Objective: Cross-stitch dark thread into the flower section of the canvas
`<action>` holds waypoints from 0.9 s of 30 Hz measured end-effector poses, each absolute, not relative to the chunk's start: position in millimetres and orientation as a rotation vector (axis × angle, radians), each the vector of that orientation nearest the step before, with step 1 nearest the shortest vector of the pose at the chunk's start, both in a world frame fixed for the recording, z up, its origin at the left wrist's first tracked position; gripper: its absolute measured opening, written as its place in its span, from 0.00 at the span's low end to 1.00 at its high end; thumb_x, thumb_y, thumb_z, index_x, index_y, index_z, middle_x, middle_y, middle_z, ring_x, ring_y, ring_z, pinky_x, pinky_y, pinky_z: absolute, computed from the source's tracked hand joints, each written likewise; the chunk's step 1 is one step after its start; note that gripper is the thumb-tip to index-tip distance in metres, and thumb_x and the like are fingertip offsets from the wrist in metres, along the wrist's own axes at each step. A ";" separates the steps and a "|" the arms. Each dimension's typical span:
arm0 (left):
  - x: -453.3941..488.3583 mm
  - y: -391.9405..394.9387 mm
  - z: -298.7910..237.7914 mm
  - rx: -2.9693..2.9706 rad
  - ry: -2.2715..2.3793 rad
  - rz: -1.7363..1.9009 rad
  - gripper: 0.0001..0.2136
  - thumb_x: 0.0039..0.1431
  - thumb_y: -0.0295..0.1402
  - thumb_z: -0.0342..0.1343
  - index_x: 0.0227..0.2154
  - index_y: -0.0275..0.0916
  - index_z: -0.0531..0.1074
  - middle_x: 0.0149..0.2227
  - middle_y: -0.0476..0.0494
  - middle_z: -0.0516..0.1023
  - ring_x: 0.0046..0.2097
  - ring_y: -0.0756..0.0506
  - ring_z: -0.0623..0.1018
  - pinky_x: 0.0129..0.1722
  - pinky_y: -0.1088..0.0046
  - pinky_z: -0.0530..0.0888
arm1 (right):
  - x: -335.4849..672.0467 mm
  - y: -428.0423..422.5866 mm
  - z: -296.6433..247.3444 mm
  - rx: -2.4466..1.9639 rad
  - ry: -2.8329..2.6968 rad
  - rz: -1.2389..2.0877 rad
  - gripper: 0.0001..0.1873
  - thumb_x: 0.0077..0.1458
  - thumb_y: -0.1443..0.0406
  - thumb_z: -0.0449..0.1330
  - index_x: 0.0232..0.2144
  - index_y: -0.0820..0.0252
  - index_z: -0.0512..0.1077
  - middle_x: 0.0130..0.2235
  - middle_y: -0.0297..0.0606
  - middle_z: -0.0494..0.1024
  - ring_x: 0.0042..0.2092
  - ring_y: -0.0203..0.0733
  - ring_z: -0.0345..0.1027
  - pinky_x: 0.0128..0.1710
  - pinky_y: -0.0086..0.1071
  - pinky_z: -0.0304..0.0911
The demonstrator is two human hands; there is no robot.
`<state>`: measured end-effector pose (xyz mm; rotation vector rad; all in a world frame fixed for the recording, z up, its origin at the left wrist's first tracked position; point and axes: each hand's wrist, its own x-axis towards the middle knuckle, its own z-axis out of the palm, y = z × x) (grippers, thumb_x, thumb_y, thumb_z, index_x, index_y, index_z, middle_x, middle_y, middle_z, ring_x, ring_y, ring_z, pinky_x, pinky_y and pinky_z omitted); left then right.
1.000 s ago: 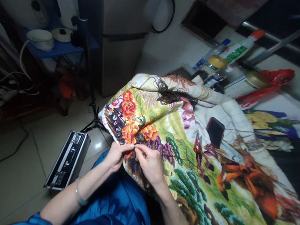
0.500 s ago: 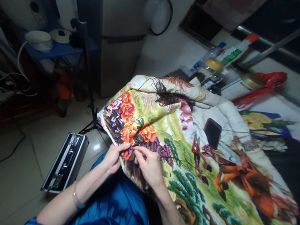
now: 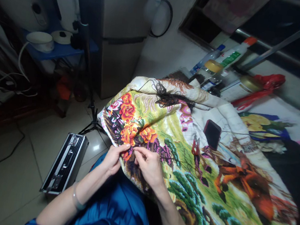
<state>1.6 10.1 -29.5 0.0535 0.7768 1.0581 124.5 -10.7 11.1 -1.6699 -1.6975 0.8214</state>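
A large cross-stitch cloth [image 3: 161,127] with orange flowers, green pines and a brown horse spreads over the table and hangs toward my lap. My left hand [image 3: 113,158] pinches its near edge, thumb on top beside the orange flowers. Just to the right, my right hand [image 3: 148,164] has thumb and forefinger pressed together at the cloth's surface. Whatever lies in that pinch is too small to make out; a dark thread seems to trail rightward from it. A tangle of black thread [image 3: 166,95] rests on the far part of the cloth. Red thread snips [image 3: 195,146] lie right of my hands.
Near the snips is a dark phone [image 3: 212,134] with a cable. Bottles [image 3: 208,59], a gold-lidded jar [image 3: 213,65] and a red plastic bag [image 3: 268,82] stand behind the cloth. On the floor at left are a black-and-silver case [image 3: 65,163] and a tripod [image 3: 93,119].
Both hands keep almost the same pose and place on the cloth. The view has shifted very slightly; nothing else has visibly moved.
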 end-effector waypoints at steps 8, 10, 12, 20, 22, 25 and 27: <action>1.4 9.6 -30.8 0.047 0.788 1.054 0.13 0.32 0.26 0.70 0.26 0.34 0.76 0.29 0.40 0.82 0.43 0.36 0.81 0.51 0.58 0.74 | 121.2 -9.8 15.2 -1.714 -1.765 0.745 0.14 0.54 0.66 0.52 0.30 0.61 0.78 0.17 0.33 0.73 0.19 0.36 0.65 0.22 0.27 0.58; 1.5 9.6 -30.9 0.044 0.792 1.049 0.13 0.32 0.26 0.70 0.26 0.34 0.77 0.29 0.39 0.82 0.43 0.36 0.81 0.51 0.58 0.74 | 119.6 -9.4 17.2 -1.719 -1.799 0.702 0.14 0.54 0.67 0.52 0.28 0.60 0.78 0.17 0.33 0.72 0.18 0.35 0.64 0.22 0.27 0.57; 1.6 9.6 -30.5 0.044 0.800 1.053 0.13 0.32 0.26 0.70 0.26 0.33 0.77 0.29 0.39 0.82 0.43 0.35 0.81 0.51 0.58 0.74 | 117.4 -9.1 18.8 -1.741 -1.842 0.616 0.14 0.53 0.68 0.52 0.25 0.59 0.77 0.17 0.33 0.73 0.18 0.35 0.63 0.22 0.27 0.55; -1.4 9.9 -24.7 0.130 0.834 1.068 0.16 0.27 0.24 0.70 0.26 0.34 0.78 0.26 0.43 0.82 0.33 0.40 0.81 0.45 0.61 0.76 | 119.8 -3.2 18.7 -1.788 -2.119 0.395 0.13 0.58 0.69 0.52 0.29 0.58 0.76 0.26 0.36 0.79 0.26 0.39 0.71 0.27 0.28 0.57; -2.0 10.3 -22.4 0.138 0.838 1.064 0.16 0.27 0.24 0.70 0.27 0.33 0.78 0.26 0.44 0.82 0.32 0.42 0.80 0.45 0.62 0.75 | 125.8 0.2 20.3 -1.719 -2.201 0.360 0.11 0.59 0.70 0.53 0.31 0.59 0.76 0.29 0.38 0.79 0.29 0.39 0.71 0.30 0.28 0.59; -1.8 11.1 -19.0 0.144 0.827 1.073 0.18 0.27 0.24 0.70 0.29 0.34 0.78 0.31 0.42 0.83 0.34 0.42 0.81 0.47 0.62 0.75 | 135.4 7.5 24.5 -1.599 -2.294 0.270 0.10 0.59 0.71 0.55 0.32 0.58 0.77 0.31 0.39 0.76 0.33 0.40 0.70 0.33 0.29 0.61; -1.8 11.5 -17.6 0.155 0.820 1.065 0.19 0.27 0.24 0.69 0.30 0.34 0.78 0.32 0.42 0.83 0.36 0.41 0.81 0.48 0.62 0.74 | 141.0 14.4 26.6 -1.503 -2.331 0.284 0.11 0.59 0.72 0.55 0.31 0.58 0.77 0.31 0.39 0.73 0.33 0.39 0.68 0.33 0.29 0.61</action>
